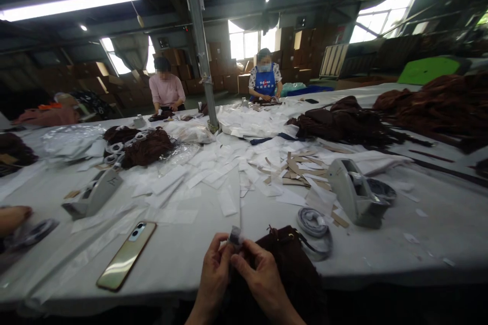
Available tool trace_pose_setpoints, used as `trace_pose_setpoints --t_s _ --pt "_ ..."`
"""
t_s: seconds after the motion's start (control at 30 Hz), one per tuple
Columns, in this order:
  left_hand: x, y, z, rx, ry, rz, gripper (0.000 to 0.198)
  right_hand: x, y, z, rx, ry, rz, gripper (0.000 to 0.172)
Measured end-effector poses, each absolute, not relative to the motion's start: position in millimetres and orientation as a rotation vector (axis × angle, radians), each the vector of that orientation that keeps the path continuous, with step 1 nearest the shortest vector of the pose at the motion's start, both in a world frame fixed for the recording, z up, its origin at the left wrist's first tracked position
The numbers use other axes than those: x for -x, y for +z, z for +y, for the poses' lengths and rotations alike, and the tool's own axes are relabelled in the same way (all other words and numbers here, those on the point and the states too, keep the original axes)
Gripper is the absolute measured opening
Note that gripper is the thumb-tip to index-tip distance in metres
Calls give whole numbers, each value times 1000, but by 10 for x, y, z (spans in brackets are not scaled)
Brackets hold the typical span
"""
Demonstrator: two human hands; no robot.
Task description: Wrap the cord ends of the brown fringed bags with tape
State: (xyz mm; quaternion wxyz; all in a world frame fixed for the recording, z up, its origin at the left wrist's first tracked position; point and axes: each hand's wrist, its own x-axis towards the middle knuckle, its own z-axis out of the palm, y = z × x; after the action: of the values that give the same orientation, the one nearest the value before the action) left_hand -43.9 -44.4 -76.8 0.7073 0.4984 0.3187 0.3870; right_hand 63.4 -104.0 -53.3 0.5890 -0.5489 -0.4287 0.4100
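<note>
My left hand and my right hand meet at the table's front edge, fingers closed in a pinch. Between their fingertips is a small grey piece in clear wrap, its exact kind too small to tell. Under and beside my right hand lies a dark brown bag with a thin drawstring and small metal bits; my hands hide part of it. Just right of the bag, a coiled strap in clear wrap rests on the table.
A phone lies to the left. Tape dispensers stand at both sides. Paper and card scraps cover the middle. Brown bags are heaped at the back right. Two co-workers sit across; another person's hand shows at the left edge.
</note>
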Motion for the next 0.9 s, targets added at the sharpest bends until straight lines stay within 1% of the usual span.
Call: trace_pose_setpoints --t_s 0.1,0.23,0.3,0.4,0.53,0.6,0.7,0.77,0.9 --pt "466 -720 -400 -1143 807 732 41 -691 -539 -1034 1261 992 -1026 30" --pt "497 -673 -364 -1186 644 679 51 -742 -535 -1073 1261 1018 -1065 30" --pt "482 -689 -385 -1173 696 657 44 -715 -558 -1089 1254 993 -1069 30" --pt "410 -742 -453 -1066 918 684 33 -617 -615 -1088 1289 847 -1049 32" --pt "323 -762 -497 -971 1015 699 32 -504 -680 -1067 1390 718 -1041 29" --pt "324 -739 -480 -965 1005 684 32 -503 -708 -1060 1368 778 -1018 31" --pt "376 -686 -433 -1049 906 636 32 -581 -734 -1049 1245 1010 -925 37" --pt "424 -644 -400 -1119 827 578 33 -662 -721 -1039 1202 1133 -883 36" --pt "496 -561 -343 -1235 750 524 35 -767 -658 -1036 1279 1151 -917 33"
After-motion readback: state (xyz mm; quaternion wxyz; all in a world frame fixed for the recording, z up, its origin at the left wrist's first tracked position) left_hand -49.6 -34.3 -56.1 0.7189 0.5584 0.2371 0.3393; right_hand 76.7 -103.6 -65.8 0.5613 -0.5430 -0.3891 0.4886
